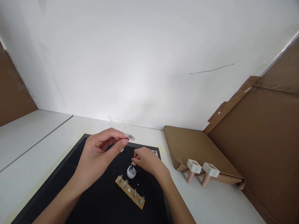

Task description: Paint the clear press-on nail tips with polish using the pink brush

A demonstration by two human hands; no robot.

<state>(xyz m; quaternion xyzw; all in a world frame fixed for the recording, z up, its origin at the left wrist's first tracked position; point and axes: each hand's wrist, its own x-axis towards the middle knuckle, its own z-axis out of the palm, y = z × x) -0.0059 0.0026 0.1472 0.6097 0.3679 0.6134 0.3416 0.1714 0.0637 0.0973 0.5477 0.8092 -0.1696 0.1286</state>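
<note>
Thumb and fingers of my left hand [102, 152] pinch a small, pale translucent disc [129, 136] above the far edge of the black mat [102, 189]. My right hand [146, 158] is closed on a small tool, mostly hidden by the fingers, whose dark tip [131, 165] reaches into a small round white jar [131, 172] of grey material. Just nearer than the jar, a tan wooden strip [130, 192] lies at a slant on the mat, with several short translucent pegs standing in it.
A flat brown cardboard box [198, 146] lies at the right. Against its near edge lean two white square blocks [194, 166] with pinkish handles. White wall behind; cardboard panels [263, 130] at both sides. A small white round item [121, 150] sits behind my left thumb.
</note>
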